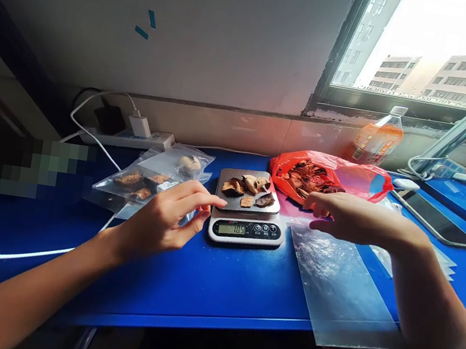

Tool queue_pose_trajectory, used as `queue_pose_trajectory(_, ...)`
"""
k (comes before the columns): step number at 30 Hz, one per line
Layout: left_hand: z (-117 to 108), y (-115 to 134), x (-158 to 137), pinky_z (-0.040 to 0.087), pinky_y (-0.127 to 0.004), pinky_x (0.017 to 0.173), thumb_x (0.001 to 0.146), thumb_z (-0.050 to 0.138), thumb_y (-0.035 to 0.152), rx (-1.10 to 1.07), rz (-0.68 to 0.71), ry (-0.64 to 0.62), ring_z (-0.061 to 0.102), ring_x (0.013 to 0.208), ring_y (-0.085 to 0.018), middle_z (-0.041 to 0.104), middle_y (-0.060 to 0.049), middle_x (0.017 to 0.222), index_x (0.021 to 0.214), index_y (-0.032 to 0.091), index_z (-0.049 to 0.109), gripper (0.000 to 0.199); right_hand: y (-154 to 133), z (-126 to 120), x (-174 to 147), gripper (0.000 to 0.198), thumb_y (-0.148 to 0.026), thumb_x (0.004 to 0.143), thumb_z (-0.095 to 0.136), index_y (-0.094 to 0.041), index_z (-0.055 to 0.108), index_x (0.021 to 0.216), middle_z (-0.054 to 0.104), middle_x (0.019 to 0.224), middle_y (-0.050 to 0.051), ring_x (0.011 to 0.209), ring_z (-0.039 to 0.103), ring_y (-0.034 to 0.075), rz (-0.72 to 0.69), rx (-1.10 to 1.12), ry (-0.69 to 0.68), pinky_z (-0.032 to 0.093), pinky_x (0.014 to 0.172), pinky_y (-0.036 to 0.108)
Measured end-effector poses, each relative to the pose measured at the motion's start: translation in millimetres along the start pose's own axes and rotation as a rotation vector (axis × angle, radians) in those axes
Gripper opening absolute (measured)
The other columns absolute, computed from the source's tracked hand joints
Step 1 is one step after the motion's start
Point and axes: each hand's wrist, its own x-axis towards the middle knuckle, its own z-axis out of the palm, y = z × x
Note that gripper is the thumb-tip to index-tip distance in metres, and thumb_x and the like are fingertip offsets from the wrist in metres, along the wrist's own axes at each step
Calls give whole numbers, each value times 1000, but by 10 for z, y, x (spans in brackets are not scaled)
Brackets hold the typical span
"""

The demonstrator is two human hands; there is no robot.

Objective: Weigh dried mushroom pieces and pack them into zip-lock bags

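A small digital kitchen scale stands at the middle of the blue desk, its display reading about 10.5. Several dried brown slices lie spread on its metal plate. My left hand is at the scale's left side, index finger stretched to the plate's edge and thumb apart, holding nothing visible. Behind the scale to the right, a red plastic bag lies open, full of dried reddish-brown slices. My right hand hovers at the bag's front edge, fingers slightly bent and apart from the thumb, with nothing seen in them. Its fingertips are partly hidden.
Clear bags with dried pieces lie left of the scale, before a power strip with a white cable. A flat clear bag overhangs the desk's front edge. A phone and an orange drink bottle stand rightward.
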Motion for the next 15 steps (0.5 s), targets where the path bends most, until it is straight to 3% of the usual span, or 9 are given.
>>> queue_pose_trajectory(2,-6,-20,-11,55,-24,69,88,50,4,5,7,1,62,77,-13,64,-5,90,114,17,60,30,-103,64,18,16,-31,83,67,-18,66,93,69,79,4,58,59,12,-35,11,-163,42,52,25)
queue_pose_trajectory(4,-15,-29,-14,54,-25,69,88,50,4,11,10,0,61,78,-13,64,-5,90,114,17,60,31,-168,106,41,14,-31,86,62,-19,64,93,69,78,4,58,58,14,-36,-15,-240,40,51,26)
queue_pose_trajectory(8,-32,-17,-1,54,-27,70,89,48,5,47,20,0,62,77,-14,64,-5,87,113,18,60,30,-224,168,91,10,-29,87,60,-19,62,89,68,76,4,60,57,15,-1,-90,-297,38,52,26)
queue_pose_trajectory(15,-21,-12,-17,54,-29,77,88,50,3,84,54,-10,63,85,-16,66,-7,91,115,14,60,31,-237,118,168,12,-28,86,56,-18,60,90,66,88,6,68,60,16,82,21,-399,42,59,27)
